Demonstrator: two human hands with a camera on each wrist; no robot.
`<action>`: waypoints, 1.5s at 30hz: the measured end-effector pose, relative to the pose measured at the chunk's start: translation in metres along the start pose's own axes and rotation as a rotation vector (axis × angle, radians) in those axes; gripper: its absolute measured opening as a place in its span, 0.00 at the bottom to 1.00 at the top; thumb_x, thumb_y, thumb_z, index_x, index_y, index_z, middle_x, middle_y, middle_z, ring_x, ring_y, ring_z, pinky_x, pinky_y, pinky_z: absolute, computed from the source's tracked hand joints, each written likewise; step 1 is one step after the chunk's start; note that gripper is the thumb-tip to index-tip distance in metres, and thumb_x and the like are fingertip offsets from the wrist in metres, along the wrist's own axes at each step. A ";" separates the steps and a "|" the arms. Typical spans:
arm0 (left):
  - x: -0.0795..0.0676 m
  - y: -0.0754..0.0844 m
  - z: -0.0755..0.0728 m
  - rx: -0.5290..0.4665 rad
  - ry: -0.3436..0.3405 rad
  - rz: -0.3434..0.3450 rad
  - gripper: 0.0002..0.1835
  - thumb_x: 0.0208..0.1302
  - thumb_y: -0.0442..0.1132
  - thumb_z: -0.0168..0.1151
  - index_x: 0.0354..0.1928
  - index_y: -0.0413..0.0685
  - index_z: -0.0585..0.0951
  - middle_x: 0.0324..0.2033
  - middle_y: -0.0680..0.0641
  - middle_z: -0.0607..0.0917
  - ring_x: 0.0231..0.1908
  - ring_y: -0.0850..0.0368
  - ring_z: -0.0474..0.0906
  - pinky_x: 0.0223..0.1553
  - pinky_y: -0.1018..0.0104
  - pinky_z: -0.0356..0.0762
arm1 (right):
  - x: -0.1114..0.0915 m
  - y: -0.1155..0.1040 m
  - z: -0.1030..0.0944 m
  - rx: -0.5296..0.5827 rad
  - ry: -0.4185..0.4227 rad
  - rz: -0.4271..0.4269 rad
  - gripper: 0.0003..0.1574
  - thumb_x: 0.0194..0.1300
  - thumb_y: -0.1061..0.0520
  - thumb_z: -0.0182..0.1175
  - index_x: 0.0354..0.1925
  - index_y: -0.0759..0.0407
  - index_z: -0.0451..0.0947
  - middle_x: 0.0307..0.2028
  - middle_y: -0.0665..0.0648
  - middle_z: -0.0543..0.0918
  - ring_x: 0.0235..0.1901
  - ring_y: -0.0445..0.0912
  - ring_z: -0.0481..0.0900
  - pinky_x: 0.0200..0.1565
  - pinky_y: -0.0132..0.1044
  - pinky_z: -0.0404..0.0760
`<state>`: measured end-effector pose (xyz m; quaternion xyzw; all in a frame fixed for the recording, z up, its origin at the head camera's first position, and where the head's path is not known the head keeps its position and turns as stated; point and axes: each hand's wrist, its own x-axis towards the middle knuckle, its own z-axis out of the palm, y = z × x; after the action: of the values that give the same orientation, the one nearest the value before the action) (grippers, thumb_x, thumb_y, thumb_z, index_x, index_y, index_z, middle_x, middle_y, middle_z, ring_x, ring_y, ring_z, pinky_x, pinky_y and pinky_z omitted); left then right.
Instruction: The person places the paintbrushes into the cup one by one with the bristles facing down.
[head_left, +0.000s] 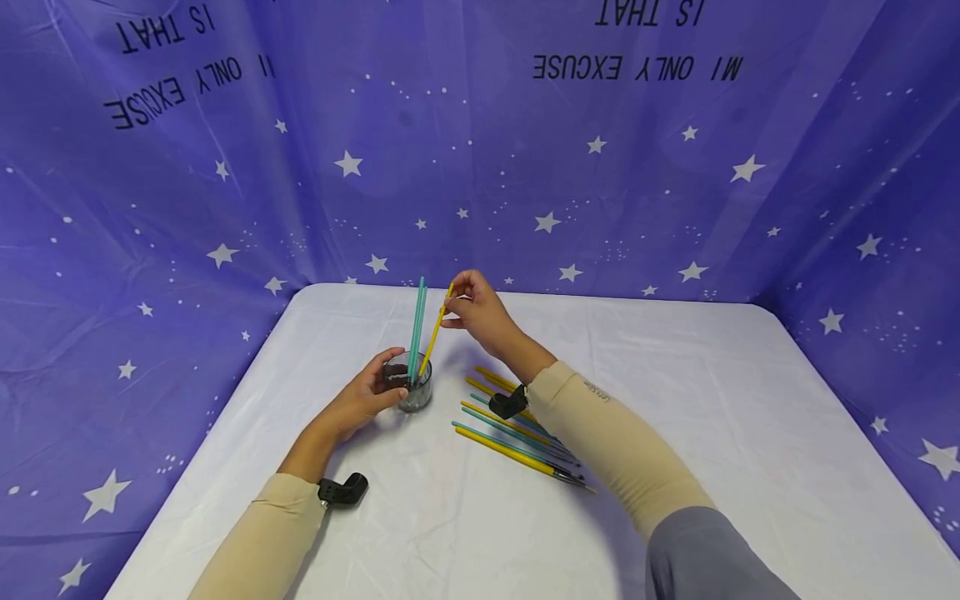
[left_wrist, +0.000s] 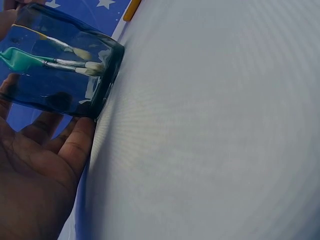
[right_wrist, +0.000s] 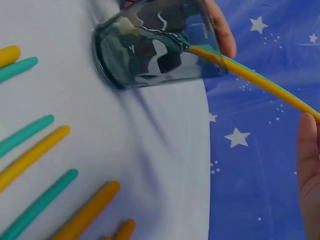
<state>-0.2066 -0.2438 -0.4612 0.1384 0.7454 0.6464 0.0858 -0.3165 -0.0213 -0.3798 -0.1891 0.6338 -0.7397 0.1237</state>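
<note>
A clear drinking glass (head_left: 415, 400) stands on the white table, with the left hand (head_left: 358, 405) gripping it from the left, thumb and fingers round its sides. Two teal paintbrushes (head_left: 416, 327) lean in it, bristles down. Between thumb and fingertips, the right hand (head_left: 486, 318) pinches a yellow paintbrush (head_left: 432, 346) near its upper end; its lower part is inside the glass. The left wrist view shows the yellow brush's bristles (left_wrist: 81, 53) above the pale bristles (left_wrist: 92, 70) of the teal ones, all through the glass wall.
Several yellow and teal paintbrushes (head_left: 502, 447) lie fanned out on the white tablecloth (head_left: 420, 517), partly under the right forearm. Purple star-patterned cloth (head_left: 480, 167) hangs behind the table and at both sides. Each wrist wears a small black camera (head_left: 343, 490).
</note>
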 end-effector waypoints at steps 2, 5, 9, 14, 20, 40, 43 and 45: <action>0.000 0.000 0.000 -0.001 0.001 0.003 0.40 0.66 0.28 0.60 0.76 0.41 0.52 0.61 0.28 0.69 0.60 0.37 0.69 0.51 0.69 0.74 | 0.001 0.004 0.003 -0.007 -0.008 0.012 0.13 0.70 0.73 0.50 0.48 0.61 0.63 0.40 0.61 0.70 0.39 0.51 0.79 0.42 0.46 0.84; 0.000 0.000 0.000 0.000 0.003 0.006 0.40 0.66 0.28 0.60 0.76 0.41 0.52 0.61 0.27 0.69 0.60 0.37 0.69 0.52 0.69 0.73 | 0.002 0.009 0.008 -0.017 -0.012 0.025 0.14 0.70 0.74 0.50 0.48 0.60 0.63 0.40 0.60 0.69 0.38 0.49 0.78 0.43 0.48 0.84; -0.001 -0.001 0.000 0.002 0.010 -0.004 0.41 0.67 0.28 0.60 0.76 0.41 0.52 0.62 0.27 0.69 0.61 0.37 0.69 0.51 0.69 0.73 | 0.003 0.011 0.014 -0.035 -0.018 0.031 0.15 0.70 0.73 0.51 0.51 0.61 0.63 0.41 0.60 0.69 0.38 0.48 0.78 0.43 0.48 0.84; -0.002 0.000 0.001 0.002 0.008 -0.011 0.41 0.67 0.29 0.60 0.76 0.42 0.51 0.62 0.27 0.69 0.61 0.37 0.69 0.51 0.69 0.73 | 0.004 0.011 0.018 -0.046 -0.002 0.029 0.16 0.70 0.72 0.52 0.52 0.61 0.64 0.40 0.59 0.70 0.38 0.49 0.79 0.40 0.43 0.84; -0.001 0.000 0.001 -0.003 -0.001 0.003 0.40 0.67 0.29 0.60 0.76 0.41 0.51 0.62 0.28 0.69 0.61 0.36 0.69 0.52 0.69 0.73 | 0.004 0.018 0.017 -0.037 -0.018 0.051 0.19 0.69 0.72 0.54 0.56 0.63 0.65 0.41 0.57 0.72 0.40 0.48 0.80 0.43 0.46 0.84; -0.001 0.000 -0.001 -0.006 -0.005 -0.003 0.41 0.67 0.29 0.60 0.76 0.42 0.51 0.62 0.28 0.68 0.61 0.37 0.68 0.51 0.70 0.73 | -0.004 0.040 -0.047 -0.332 -0.181 0.169 0.19 0.72 0.66 0.54 0.59 0.66 0.66 0.42 0.60 0.74 0.47 0.59 0.77 0.45 0.48 0.82; -0.001 0.000 -0.001 -0.009 -0.004 -0.001 0.41 0.67 0.28 0.60 0.76 0.41 0.51 0.62 0.28 0.68 0.61 0.37 0.68 0.51 0.70 0.73 | -0.007 0.039 -0.056 -0.446 -0.237 0.196 0.22 0.72 0.65 0.54 0.61 0.69 0.66 0.43 0.61 0.74 0.49 0.62 0.76 0.44 0.46 0.83; -0.001 0.000 -0.001 -0.012 -0.004 -0.001 0.41 0.67 0.28 0.60 0.76 0.41 0.51 0.62 0.28 0.68 0.61 0.38 0.68 0.51 0.70 0.74 | -0.009 0.038 -0.062 -0.503 -0.266 0.224 0.23 0.72 0.65 0.54 0.62 0.70 0.65 0.43 0.61 0.75 0.49 0.61 0.76 0.43 0.45 0.83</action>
<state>-0.2059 -0.2449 -0.4615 0.1389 0.7413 0.6507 0.0884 -0.3373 0.0311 -0.4260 -0.2379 0.7921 -0.5102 0.2358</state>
